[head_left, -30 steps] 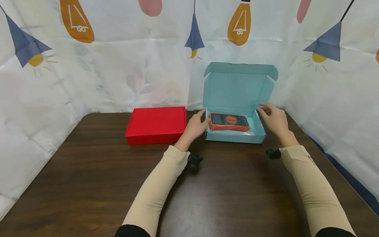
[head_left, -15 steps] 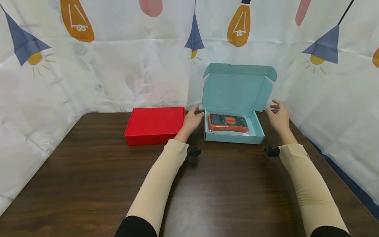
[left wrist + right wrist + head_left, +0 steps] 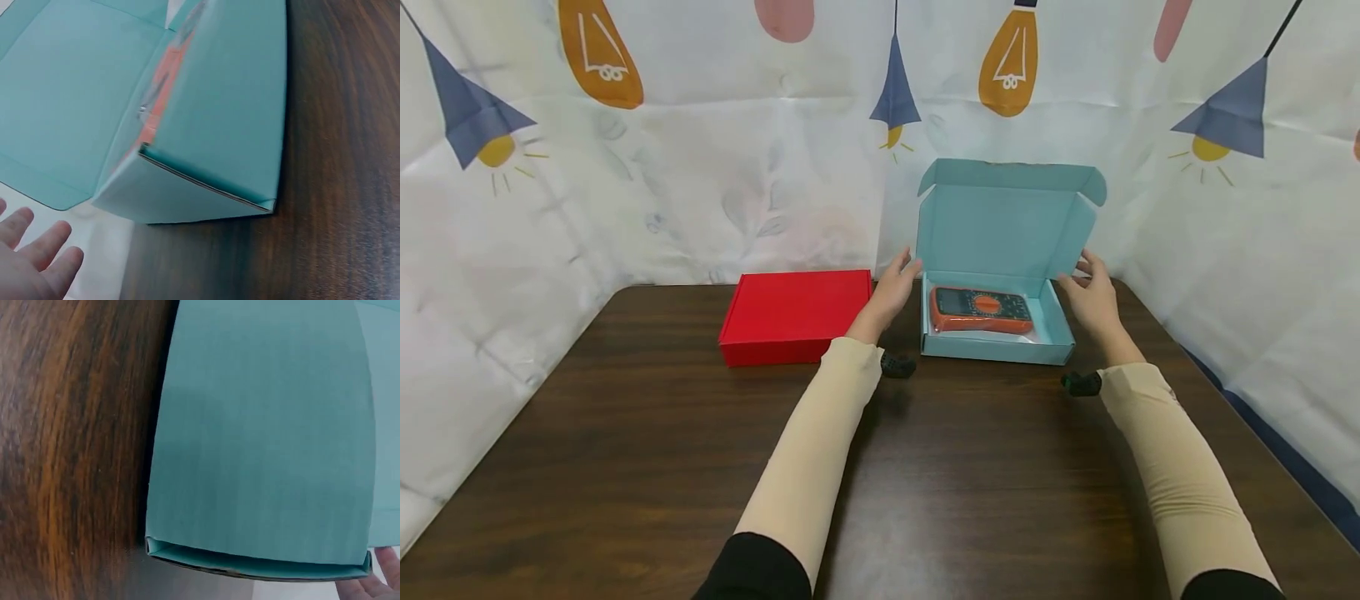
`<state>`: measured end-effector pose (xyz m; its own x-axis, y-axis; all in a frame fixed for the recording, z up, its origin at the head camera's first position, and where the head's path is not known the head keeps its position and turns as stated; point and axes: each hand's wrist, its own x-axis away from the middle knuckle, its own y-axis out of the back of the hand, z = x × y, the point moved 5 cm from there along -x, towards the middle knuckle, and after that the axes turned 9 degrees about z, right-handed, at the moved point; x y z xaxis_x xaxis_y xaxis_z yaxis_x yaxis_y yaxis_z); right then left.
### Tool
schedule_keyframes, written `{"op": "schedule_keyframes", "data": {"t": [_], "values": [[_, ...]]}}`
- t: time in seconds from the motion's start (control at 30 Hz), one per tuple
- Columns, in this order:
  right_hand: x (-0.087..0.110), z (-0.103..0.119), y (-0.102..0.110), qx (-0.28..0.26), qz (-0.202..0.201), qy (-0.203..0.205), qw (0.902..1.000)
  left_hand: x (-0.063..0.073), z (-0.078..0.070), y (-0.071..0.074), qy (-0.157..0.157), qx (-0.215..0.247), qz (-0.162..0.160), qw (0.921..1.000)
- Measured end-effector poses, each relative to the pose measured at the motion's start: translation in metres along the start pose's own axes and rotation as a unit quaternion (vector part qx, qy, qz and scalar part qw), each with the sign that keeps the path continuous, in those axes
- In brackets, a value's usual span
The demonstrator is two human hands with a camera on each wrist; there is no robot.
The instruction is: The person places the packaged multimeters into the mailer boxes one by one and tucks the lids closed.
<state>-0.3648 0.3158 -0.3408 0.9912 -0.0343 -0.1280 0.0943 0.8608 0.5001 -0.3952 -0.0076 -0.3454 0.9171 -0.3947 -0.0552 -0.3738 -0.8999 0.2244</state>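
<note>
A light-blue cardboard box [image 3: 996,348] stands on the table with its lid [image 3: 1003,225] raised. Inside lies an orange-and-black multimeter [image 3: 981,310] in clear plastic wrap. My left hand [image 3: 889,296] is just left of the box, fingers extended toward the lid's left edge; the left wrist view shows the fingers [image 3: 50,244] spread and apart from the lid. On the other side, my right hand [image 3: 1095,307] has its fingertips right at the lid's right edge and the box's back corner. Only the fingers [image 3: 375,584] show in the right wrist view, behind the box.
A closed red box [image 3: 801,308] sits left of my left hand. The dark wooden table [image 3: 985,475] extends toward me. Behind it hangs a white curtain [image 3: 715,183] printed with lamps and bulbs.
The left hand has shifted up and forward along the box's left side. The right hand drew away from the box, then came back in to the lid's right edge.
</note>
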Motion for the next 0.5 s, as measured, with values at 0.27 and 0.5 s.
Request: {"op": "schedule_keyframes", "data": {"t": [0.27,0.5], "values": [[0.002,0.0016,0.0074,-0.021,-0.034,-0.013,0.9991,-0.0019,-0.0091,-0.0009,-0.029,0.024,0.013,0.9992],[0.0026,0.0065,0.0051,-0.064,-0.035,0.005,0.9973,-0.0019,-0.0109,-0.0059,-0.061,0.03,0.02,0.9975]]}}
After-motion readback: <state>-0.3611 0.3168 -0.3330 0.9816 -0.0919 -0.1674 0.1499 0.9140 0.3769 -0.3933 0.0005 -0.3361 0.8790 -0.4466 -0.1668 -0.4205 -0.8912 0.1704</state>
